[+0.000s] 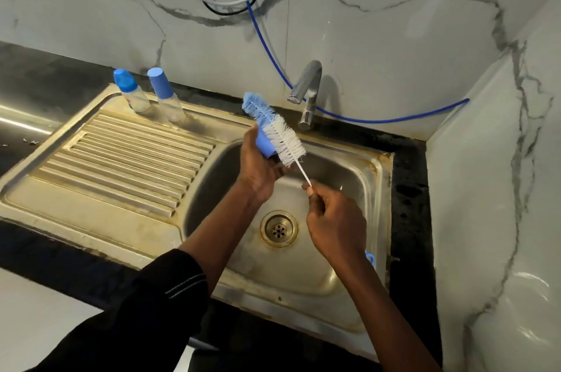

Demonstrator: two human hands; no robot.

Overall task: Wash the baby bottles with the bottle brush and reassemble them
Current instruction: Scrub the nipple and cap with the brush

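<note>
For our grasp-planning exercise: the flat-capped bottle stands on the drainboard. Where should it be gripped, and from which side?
The flat-capped bottle stands upright, so wrap its clear body below the cap, probably from the basin side: the wall rises behind it and the domed-cap bottle crowds its other side.

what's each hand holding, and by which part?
Left hand grips the blue cap round its side. Right hand pinches the bottle brush by its thin white stem, below the bristles, which lie against the cap.

blue cap (263, 145): half behind brush (274, 128) | brush handle end: inside right hand (334, 220) | cables (227, 3): cut by top edge
</note>
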